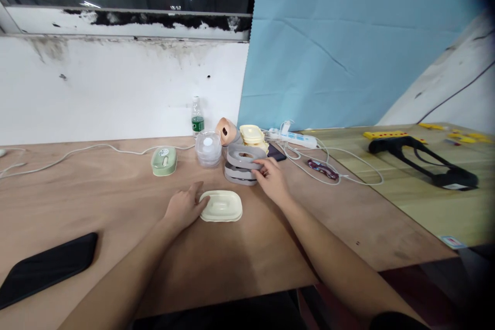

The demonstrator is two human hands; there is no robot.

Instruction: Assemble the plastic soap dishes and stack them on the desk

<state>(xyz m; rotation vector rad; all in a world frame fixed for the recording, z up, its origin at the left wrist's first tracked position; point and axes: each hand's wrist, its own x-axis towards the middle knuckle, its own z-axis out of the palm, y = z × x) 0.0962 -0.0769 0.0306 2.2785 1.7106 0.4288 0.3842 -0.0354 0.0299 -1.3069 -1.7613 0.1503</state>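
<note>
A shallow cream plastic dish-like piece (pixel 221 206) lies flat on the wooden table in front of me. My left hand (pixel 184 207) rests beside it, fingers stretched out and thumb at its left rim. Behind it stands a stack of grey oval plastic pieces (pixel 240 171). My right hand (pixel 271 179) pinches the right edge of the top grey oval cover (pixel 246 157), which has an opening in its middle and sits slightly askew on the stack. Clear round plastic containers (pixel 208 149) stand to the left of the stack, and a green lidded box (pixel 164 161) is farther left.
Behind the stack are an orange cover (pixel 227 131), yellow pieces (pixel 252 134) and a bottle (pixel 197 116). A power strip (pixel 294 138) with white cables and a maroon patterned object (pixel 323 169) lie to the right. A black phone-like slab (pixel 48 268) is front left; a black frame (pixel 429 162) lies far right.
</note>
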